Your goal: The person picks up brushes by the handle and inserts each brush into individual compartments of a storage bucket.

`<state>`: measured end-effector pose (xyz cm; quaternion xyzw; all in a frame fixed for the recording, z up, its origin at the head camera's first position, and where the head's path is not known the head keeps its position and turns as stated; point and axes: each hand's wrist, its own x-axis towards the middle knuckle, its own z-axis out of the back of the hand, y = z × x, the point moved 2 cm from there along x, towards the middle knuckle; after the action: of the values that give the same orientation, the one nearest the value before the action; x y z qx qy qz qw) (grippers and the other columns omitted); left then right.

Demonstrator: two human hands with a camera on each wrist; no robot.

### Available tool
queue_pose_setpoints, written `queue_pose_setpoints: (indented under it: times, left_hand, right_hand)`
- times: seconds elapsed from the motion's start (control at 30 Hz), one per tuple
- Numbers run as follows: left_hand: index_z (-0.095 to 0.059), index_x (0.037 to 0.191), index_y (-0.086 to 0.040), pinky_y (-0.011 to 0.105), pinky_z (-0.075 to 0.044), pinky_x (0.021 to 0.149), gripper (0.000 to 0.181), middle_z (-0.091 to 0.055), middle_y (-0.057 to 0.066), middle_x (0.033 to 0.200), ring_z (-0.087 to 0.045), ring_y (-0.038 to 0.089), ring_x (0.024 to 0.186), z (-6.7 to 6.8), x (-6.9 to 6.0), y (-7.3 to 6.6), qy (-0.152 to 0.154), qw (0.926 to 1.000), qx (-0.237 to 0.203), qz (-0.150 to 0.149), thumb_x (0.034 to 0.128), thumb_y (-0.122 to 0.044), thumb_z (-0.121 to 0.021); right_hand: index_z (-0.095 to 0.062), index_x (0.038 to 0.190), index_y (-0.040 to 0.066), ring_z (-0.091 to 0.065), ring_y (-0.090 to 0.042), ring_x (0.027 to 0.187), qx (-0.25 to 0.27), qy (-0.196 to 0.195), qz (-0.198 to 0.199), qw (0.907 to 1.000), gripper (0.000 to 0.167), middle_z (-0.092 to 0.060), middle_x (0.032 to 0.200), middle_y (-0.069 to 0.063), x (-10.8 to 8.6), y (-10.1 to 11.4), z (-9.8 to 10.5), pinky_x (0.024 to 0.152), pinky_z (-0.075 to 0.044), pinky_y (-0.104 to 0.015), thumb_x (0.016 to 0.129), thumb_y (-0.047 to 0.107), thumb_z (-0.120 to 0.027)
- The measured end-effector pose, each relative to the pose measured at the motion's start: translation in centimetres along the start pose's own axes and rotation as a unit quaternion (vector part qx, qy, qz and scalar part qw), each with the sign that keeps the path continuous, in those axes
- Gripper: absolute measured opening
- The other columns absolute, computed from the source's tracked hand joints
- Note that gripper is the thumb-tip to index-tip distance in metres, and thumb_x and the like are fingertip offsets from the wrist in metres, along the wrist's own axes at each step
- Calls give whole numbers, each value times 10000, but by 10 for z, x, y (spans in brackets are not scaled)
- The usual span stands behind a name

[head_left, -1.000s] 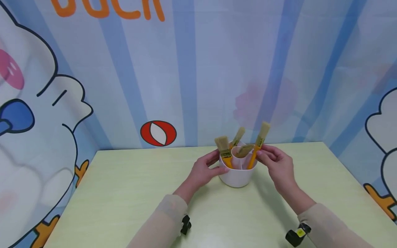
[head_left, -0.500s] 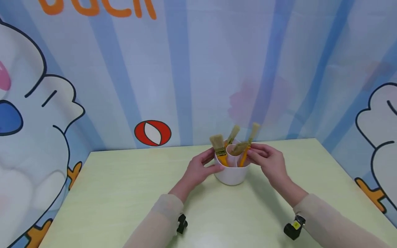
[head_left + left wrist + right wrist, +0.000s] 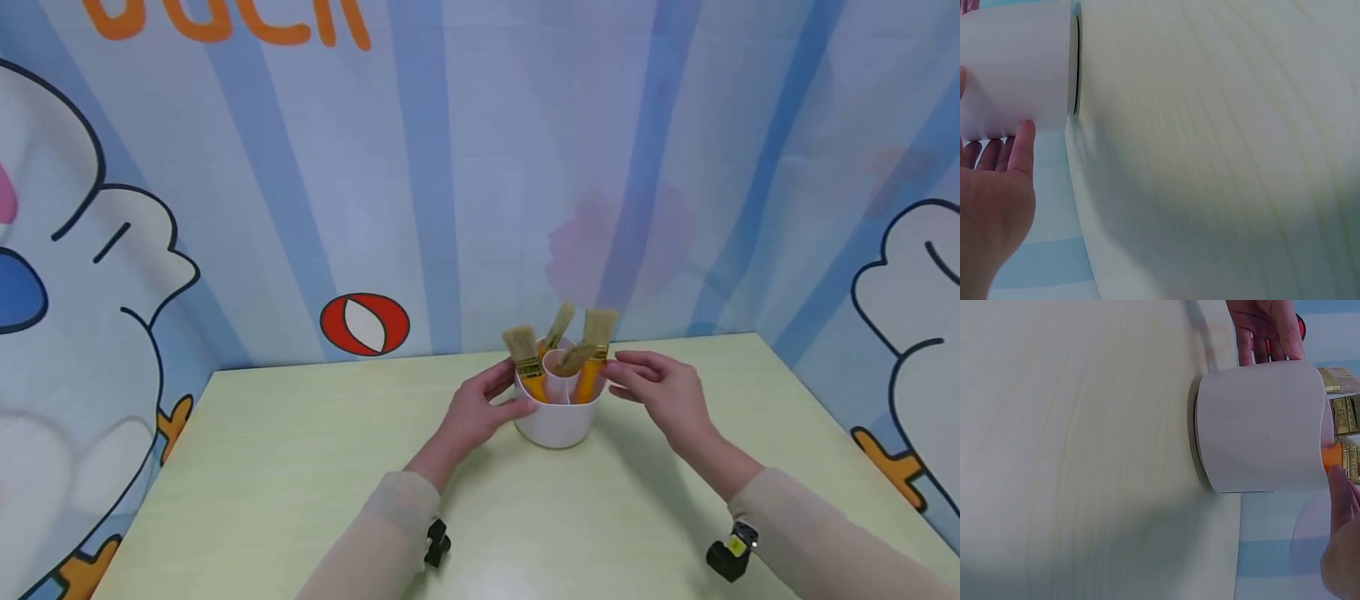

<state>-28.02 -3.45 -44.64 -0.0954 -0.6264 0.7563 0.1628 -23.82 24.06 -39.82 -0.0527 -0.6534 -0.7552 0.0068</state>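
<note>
A round white divided pot [image 3: 555, 429] stands upright on the table, holding several flat paintbrushes with pale bristles, bristles up. My left hand [image 3: 476, 412] grips the pot's left side. In the left wrist view its thumb and fingers lie along the pot wall [image 3: 1016, 69]. At the pot's right side, my right hand [image 3: 667, 392] pinches the edge of the right-hand paintbrush [image 3: 597, 337] near its orange handle. The right wrist view shows those fingertips against the orange handle [image 3: 1331, 455]. Another brush [image 3: 522, 346] leans left beside my left fingers. The lower handles are hidden inside the pot.
The pot sits near the back edge of a pale wood-grain table [image 3: 315, 467]. Just behind rises a blue striped backdrop [image 3: 495, 183] with cartoon drawings, which also lines both sides.
The right-hand brush has turned from narrow edge to broad face and stands lower and more upright. My right hand has shifted slightly right from the pot; the left keeps its hold.
</note>
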Motion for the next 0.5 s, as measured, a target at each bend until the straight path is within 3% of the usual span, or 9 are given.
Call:
queue_pose_setpoints:
  times: [0.13,0.33,0.4,0.5]
  left_hand:
    - [-489,1619,-154,466,-472,1175,750,-517,62,1627,-501,301,1496,4,-1,1,-27,10000,-12,21,959,-240,-835]
    - [-475,1626,-147,471,-460,1186,751,-513,71,1631,-499,308,1497,2,0,3,67,10000,36,-37,969,-244,-825]
    - [-469,1631,-154,471,-455,1191,758,-506,65,1637,-496,305,1500,1,0,2,98,9999,64,-20,969,-251,-825]
    - [-459,1638,-171,469,-458,1189,770,-490,55,1649,-488,298,1507,1,-1,0,106,9998,167,40,969,-276,-825]
  right_hand:
    - [-580,1438,-118,-775,-51,1002,53,104,-2,9999,534,-795,1199,-61,1,1,3,879,-632,-299,1027,181,-742]
    - [-555,1464,-121,-768,-24,995,-86,196,111,9997,561,-802,1101,85,-3,0,17,871,-630,-278,1033,190,-735]
    - [-547,1478,-115,-763,-14,999,-201,276,167,9993,569,-805,1127,56,-5,0,23,864,-630,-265,1035,189,-734]
    - [-538,1504,-90,-748,14,1023,-671,471,258,9963,588,-772,1270,-102,-7,1,34,873,-624,-244,1040,213,-732]
